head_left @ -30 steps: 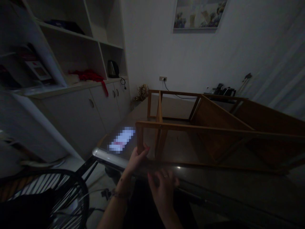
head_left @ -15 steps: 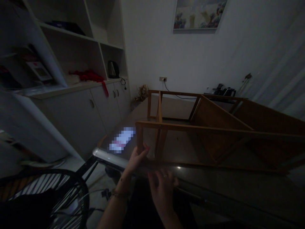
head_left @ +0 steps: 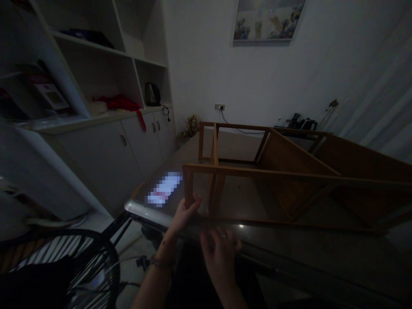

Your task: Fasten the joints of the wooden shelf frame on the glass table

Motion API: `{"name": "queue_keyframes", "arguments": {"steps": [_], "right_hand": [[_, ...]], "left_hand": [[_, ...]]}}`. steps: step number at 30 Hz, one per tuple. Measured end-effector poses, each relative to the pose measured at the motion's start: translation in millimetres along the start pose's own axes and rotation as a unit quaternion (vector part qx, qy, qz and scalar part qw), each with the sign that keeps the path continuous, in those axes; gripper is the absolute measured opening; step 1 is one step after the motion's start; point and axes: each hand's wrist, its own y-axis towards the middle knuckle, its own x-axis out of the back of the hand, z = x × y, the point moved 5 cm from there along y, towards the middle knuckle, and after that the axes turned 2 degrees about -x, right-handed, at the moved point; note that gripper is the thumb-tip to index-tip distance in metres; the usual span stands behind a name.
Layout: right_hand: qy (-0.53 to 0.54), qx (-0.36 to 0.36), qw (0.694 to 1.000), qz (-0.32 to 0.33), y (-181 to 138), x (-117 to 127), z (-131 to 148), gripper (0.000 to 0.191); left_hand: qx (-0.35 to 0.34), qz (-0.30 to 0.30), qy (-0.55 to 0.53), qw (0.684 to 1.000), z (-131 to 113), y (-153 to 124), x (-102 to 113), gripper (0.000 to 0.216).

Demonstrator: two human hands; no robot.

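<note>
A wooden shelf frame (head_left: 267, 171) lies on its side on a dark table (head_left: 309, 257) in a dim room. My left hand (head_left: 185, 212) grips the frame's near left post at its lower end, thumb on the inner side. My right hand (head_left: 219, 251) rests on the table's front edge just below the frame, fingers curled over the edge, a ring on one finger. A lit phone screen (head_left: 164, 189) lies on the table to the left of the post.
White cabinets and open shelves (head_left: 106, 128) line the left wall, with a kettle (head_left: 151, 92) and a red cloth (head_left: 120, 103). A black wire chair (head_left: 64, 266) stands at lower left. Dark devices (head_left: 299, 122) sit at the table's far end, under a picture (head_left: 267, 19).
</note>
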Motion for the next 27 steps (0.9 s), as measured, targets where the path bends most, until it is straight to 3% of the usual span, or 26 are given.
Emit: {"name": "queue_keyframes", "arguments": {"steps": [4, 9, 22, 27], "right_hand": [[-0.015, -0.026, 0.998, 0.051, -2.3, -2.7, -1.5, 0.031], [0.007, -0.049, 0.997, 0.066, -1.8, -2.2, -2.9, 0.031], [0.029, -0.058, 0.996, 0.064, -0.2, -4.2, -4.5, 0.025], [0.03, -0.045, 0.998, 0.033, -3.2, -4.4, -5.2, 0.027]], "left_hand": [[0.007, -0.009, 0.002, 1.0, -0.3, 0.1, 0.1, 0.043], [0.005, -0.002, -0.001, 1.0, 0.2, 0.5, 0.2, 0.041], [0.007, -0.002, -0.003, 1.0, -1.4, -0.9, -0.8, 0.042], [0.011, -0.013, -0.001, 1.0, 0.0, -0.6, 0.0, 0.043]]}}
